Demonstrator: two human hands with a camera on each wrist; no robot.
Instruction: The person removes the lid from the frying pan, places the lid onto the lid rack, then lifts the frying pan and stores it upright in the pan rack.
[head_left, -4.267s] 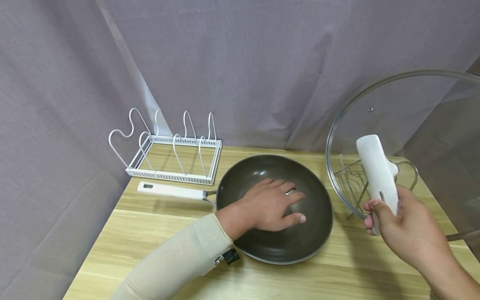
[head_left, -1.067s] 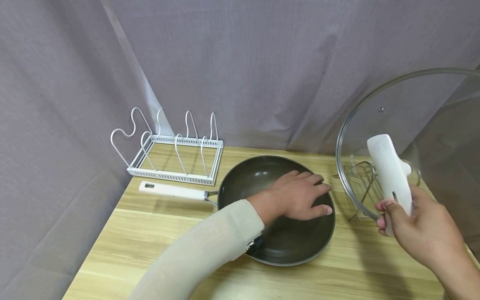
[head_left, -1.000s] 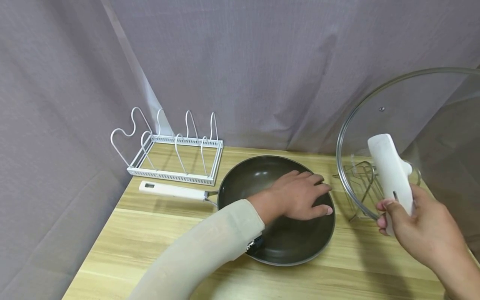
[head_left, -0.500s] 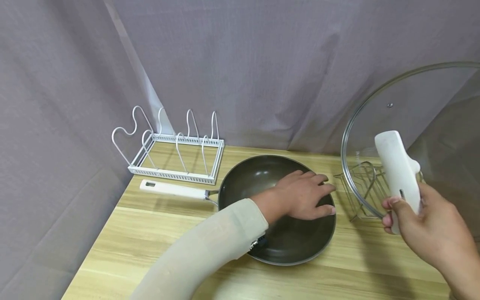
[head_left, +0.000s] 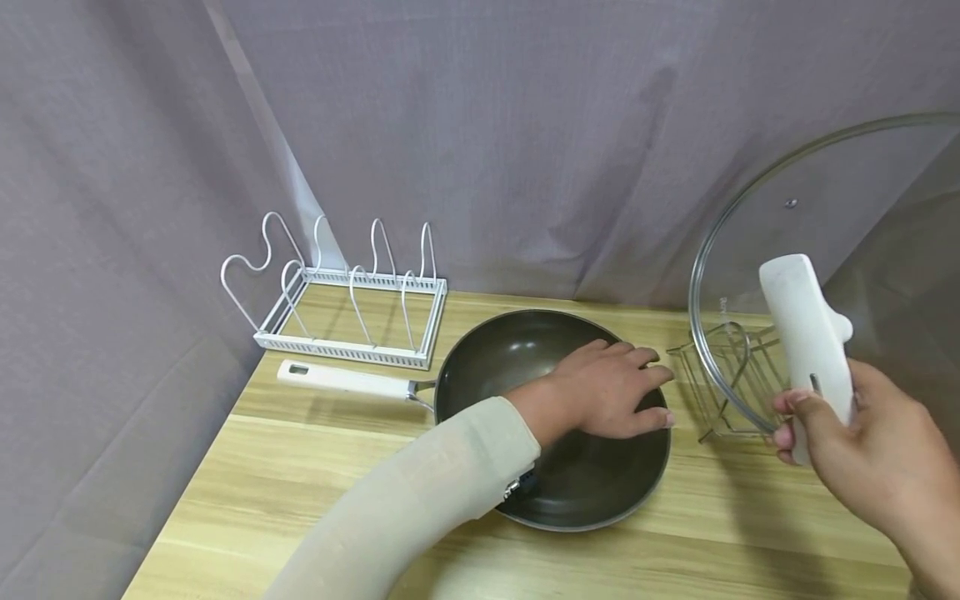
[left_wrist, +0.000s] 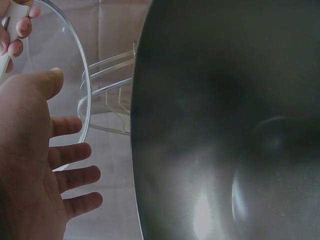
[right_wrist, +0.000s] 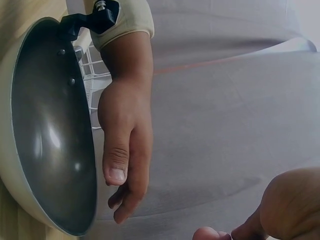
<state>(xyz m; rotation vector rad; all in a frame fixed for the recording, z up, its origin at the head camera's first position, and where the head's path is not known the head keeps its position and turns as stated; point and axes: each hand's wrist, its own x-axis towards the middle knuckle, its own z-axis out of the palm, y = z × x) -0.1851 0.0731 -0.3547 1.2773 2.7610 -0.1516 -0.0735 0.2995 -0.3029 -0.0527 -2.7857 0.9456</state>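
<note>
A dark frying pan with a white handle lies on the table, its handle pointing left. Above its right half hovers my left hand, palm down, fingers spread and holding nothing; the left wrist view shows a gap between this hand and the pan's rim. At the right, my right hand grips the white handle of a large glass lid with a steel rim. The lid is raised and tilted nearly upright, partly out of the head view.
Behind the lid, seen through its glass, a wire rack stands on the table. A white rack with several upright wire loops sits at the back left. Grey curtains close off the back and sides of the wooden table.
Over these seconds my left hand has shifted right, from the pan's middle towards its right rim. My right hand has carried the lid to the right and slightly up. The pan stays put.
</note>
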